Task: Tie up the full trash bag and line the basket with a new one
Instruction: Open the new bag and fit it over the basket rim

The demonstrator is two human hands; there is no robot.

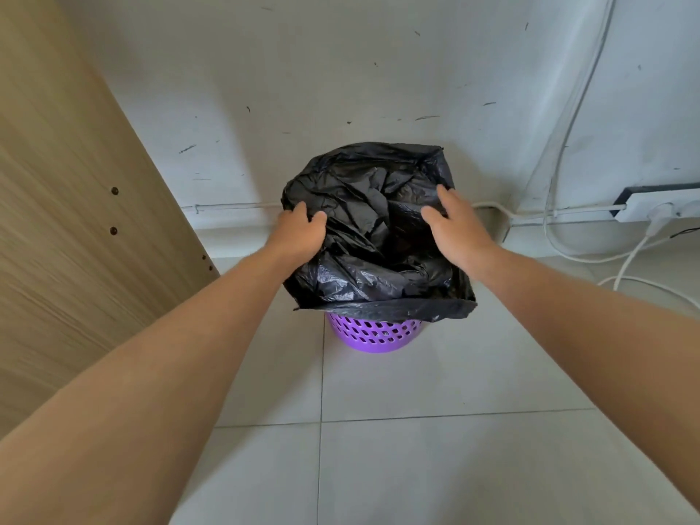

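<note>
A purple perforated basket (373,335) stands on the tiled floor against the wall. A crumpled black trash bag (363,236) lines it, its rim folded out over the basket's top and hiding most of the basket. My left hand (299,233) rests on the bag's left edge, thumb inside and fingers curled over the rim. My right hand (454,225) lies on the bag's right edge with fingers spread, touching the plastic. What is inside the bag is hidden by folds.
A light wooden panel (75,206) rises on the left, close to the basket. White cables (568,229) and a power strip (659,210) lie along the wall at the right. Pale floor tiles (416,449) stretch in front.
</note>
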